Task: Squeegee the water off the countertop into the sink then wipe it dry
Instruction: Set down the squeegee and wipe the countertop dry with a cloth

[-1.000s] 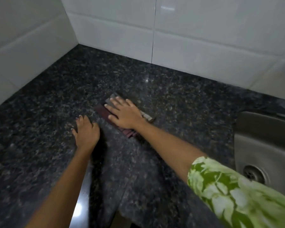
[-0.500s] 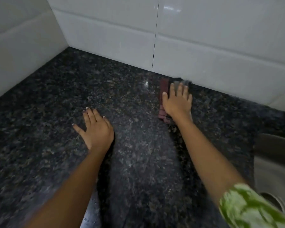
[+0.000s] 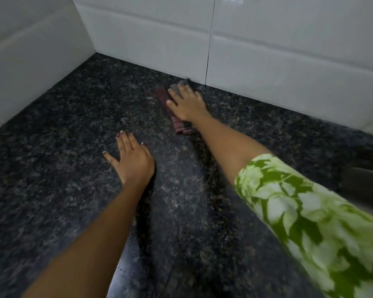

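Both hands lie flat, fingers spread: the right hand (image 3: 186, 104) presses the cloth (image 3: 177, 120) onto the desk (image 3: 52, 168) beside the wall (image 3: 267, 61); the left hand (image 3: 131, 158) braces, holding nothing. Overlapping strokes with even pressure would dry best.

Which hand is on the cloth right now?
The right hand, the one with the green leafy sleeve, is pressed flat on the dark red cloth near the back wall tiles. The left hand rests bare on the countertop.
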